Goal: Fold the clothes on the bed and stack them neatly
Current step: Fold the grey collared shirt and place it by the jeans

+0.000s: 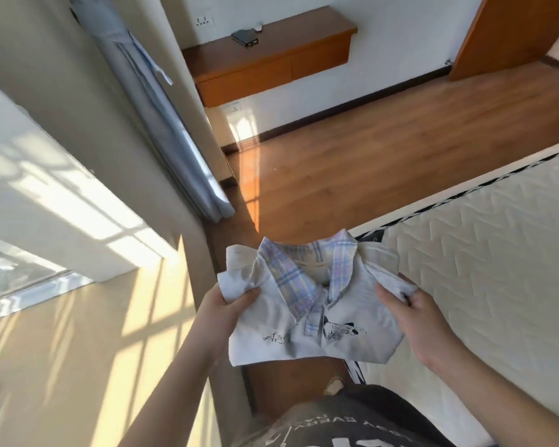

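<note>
I am holding a small folded shirt up in the air at the lower middle of the frame, partly over the floor and partly over the near corner of the bed, which runs off to the right. My left hand is gripping its left shoulder, thumb on top and bunching the cloth. My right hand is pinching the right shoulder the same way, fingers underneath.

The shirt is pale, with a plaid collar and a small print on the chest. I judge it light and thin, soft enough to sag wherever I am not supporting it; the folded sleeves are already puffing out at both upper corners. It is not slippery or fragile, but the fold will likely open if I let one side hang. So I am taking it at both shoulders, and would slide my palms flat beneath it before lowering it onto the bed.
</note>
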`<control>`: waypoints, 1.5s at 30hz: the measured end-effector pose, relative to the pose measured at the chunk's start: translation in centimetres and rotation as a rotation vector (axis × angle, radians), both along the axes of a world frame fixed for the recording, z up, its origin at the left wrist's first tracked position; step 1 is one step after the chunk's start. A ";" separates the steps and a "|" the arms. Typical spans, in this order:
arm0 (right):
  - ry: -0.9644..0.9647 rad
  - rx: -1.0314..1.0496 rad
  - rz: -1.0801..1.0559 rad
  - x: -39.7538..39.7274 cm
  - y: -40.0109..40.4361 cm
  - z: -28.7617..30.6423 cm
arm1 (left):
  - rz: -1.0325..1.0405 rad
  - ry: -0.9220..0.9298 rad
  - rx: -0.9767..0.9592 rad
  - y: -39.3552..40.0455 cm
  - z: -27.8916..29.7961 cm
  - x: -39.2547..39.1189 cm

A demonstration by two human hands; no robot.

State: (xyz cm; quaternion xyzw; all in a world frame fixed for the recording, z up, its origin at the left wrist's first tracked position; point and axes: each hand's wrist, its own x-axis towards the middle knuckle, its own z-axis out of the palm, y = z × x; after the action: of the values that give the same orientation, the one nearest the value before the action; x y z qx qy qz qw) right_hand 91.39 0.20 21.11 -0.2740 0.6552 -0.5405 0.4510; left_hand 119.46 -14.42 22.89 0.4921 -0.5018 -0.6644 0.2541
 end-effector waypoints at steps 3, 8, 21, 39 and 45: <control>-0.027 0.023 -0.057 -1.4 -2.5 -0.3 | -0.054 0.004 0.008 -4.2 -0.4 -2.3; -0.043 0.028 -0.229 -3.0 -6.3 -1.4 | -0.208 -0.014 0.010 -12.3 -1.8 -7.0; -0.027 0.039 -0.865 -2.3 -15.4 -2.2 | -0.889 -0.052 0.073 -32.1 -4.1 -23.6; -0.131 0.029 -1.602 0.7 -12.9 -3.9 | -1.609 -0.109 -0.090 -24.3 -2.9 -46.3; -0.186 0.048 -1.810 0.1 -12.4 -4.9 | -1.807 -0.141 -0.110 -20.5 -4.1 -50.5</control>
State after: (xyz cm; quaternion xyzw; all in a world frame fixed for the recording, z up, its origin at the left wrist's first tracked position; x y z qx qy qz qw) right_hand 91.45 -12.22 16.24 0.3994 0.5920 -0.6943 -0.0889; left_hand 68.99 -34.89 18.81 -0.0623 -0.7422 -0.5540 -0.3720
